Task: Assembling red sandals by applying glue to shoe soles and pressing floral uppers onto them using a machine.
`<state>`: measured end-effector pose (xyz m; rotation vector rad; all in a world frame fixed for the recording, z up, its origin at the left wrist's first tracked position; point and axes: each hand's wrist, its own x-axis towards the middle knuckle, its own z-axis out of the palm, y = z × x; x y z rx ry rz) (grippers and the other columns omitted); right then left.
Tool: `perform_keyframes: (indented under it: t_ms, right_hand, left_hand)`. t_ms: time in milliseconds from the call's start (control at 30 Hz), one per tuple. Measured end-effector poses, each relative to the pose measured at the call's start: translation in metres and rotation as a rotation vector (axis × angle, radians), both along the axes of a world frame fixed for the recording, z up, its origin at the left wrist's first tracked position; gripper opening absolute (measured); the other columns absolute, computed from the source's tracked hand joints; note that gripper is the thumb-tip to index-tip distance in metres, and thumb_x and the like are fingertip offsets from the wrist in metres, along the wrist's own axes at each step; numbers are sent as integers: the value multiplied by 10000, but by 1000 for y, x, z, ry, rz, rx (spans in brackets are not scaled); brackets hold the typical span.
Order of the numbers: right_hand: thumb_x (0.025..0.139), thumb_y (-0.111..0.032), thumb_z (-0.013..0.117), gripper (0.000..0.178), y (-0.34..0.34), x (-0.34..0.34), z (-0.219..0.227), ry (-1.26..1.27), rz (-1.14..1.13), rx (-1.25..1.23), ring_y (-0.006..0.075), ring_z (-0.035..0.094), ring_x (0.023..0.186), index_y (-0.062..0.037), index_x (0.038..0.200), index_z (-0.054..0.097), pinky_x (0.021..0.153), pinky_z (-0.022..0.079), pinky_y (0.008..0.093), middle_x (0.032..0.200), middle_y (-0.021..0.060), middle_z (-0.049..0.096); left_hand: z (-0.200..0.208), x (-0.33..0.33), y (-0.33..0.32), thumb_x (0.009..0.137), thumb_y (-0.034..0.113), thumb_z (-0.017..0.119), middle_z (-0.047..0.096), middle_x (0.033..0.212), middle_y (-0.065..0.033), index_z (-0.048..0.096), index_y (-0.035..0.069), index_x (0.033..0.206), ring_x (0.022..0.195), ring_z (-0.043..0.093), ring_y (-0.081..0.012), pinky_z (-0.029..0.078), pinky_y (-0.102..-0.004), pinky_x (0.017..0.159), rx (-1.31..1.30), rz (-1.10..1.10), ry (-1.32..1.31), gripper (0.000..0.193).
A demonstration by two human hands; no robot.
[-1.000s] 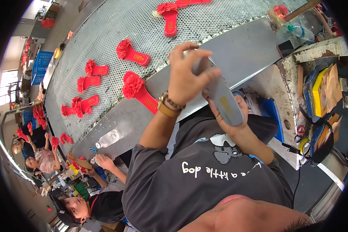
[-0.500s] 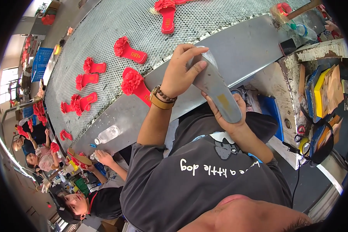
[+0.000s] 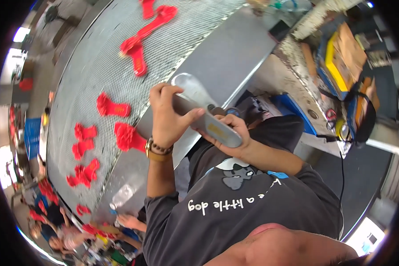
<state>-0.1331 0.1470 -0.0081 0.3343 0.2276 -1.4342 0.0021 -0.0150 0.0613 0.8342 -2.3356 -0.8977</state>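
My left hand, with a beaded bracelet and a strap at the wrist, is closed around the upper part of a grey shoe sole. Its fingers curl over the far edge and its thumb lies on the face. My right hand supports the sole's rounded lower end from the right and beneath. A gold patch shows near that end. At the toe end a glossy, see-through-looking piece rises beside my left fingers; its exact shape is blurred. Just left of my wrist lies a red flower slipper on the bench edge.
Several red flower slippers, one of them here, lie on the mesh-topped bench. A clear bottle lies on the metal ledge near a co-worker's hand. To the right are a worn stand, yellow-edged folders and scissors.
The view has turned, so the bench and slippers sit lower and further left. Both hands and the sole have shifted left, and the sole is tilted more, with its glossy piece showing more.
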Motion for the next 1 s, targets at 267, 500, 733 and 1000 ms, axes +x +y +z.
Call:
perform_keyframes:
  t_ms: [267, 500, 733, 1000]
  right_hand:
    - [913, -62, 523, 190, 9, -12, 7, 213, -221, 34, 262, 661, 1045, 36, 1011, 652, 972, 534, 377, 1181, 164, 684]
    - [858, -8, 530, 187, 20, -51, 46, 667, -342, 103, 238, 649, 1117, 73, 982, 644, 988, 514, 343, 1341, 217, 641]
    - [883, 0, 514, 177, 26, -54, 74, 845, -412, 158, 246, 655, 1065, 81, 997, 623, 927, 559, 365, 1368, 229, 614]
    - [870, -60, 592, 183, 38, -75, 66, 1384, -421, 223, 220, 662, 1044, 35, 1008, 664, 912, 515, 351, 1109, 131, 699]
  left_hand:
    - [-8, -73, 25, 984, 417, 526, 448, 1555, -159, 664, 144, 1309, 1503, 276, -408, 42, -613, 1220, -468, -131, -19, 446]
    - [2, -134, 18, 1087, 274, 351, 479, 1546, -154, 646, 110, 1368, 1492, 313, -384, 126, -545, 1239, -176, -27, 444, 439]
    - [-9, -164, -23, 1027, 419, 445, 342, 1606, -260, 526, 141, 1488, 1505, 276, -408, 136, -606, 1227, -105, -43, 434, 545]
    - [18, -157, 46, 993, 349, 456, 677, 1296, -124, 778, 118, 1111, 1453, 369, -372, 55, -520, 1253, -367, -414, 424, 414]
